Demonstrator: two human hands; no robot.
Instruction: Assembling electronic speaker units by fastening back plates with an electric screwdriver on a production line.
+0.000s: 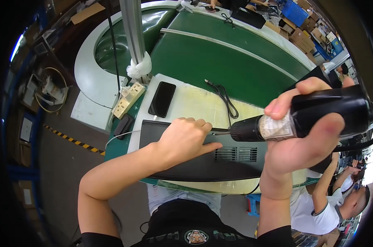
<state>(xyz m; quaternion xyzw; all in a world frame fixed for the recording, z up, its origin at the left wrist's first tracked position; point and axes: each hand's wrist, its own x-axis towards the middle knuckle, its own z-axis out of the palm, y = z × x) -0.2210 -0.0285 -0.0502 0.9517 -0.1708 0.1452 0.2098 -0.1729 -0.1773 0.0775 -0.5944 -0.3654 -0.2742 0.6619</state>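
A black panel [194, 169] with two vent grilles [237, 154] lies flat on the work surface in front of me. My left hand [185, 138] rests on its upper part, fingers curled in and thumb stretched to the right. What those fingers hold, if anything, is hidden. In my right hand [301, 140] is a black electric screwdriver [328, 109], held level with fingers wrapped round its body. Its thin bit points left and ends beside my left fingertips, over the panel. Whether the bit touches anything cannot be told.
A dark phone [162, 99] and a coiled black cable [227, 101] lie beyond the panel. At left are a power strip [128, 100], a black adapter [123, 125] and a metal post [133, 37]. A green conveyor belt [203, 61] runs behind. A co-worker [322, 206] sits at right.
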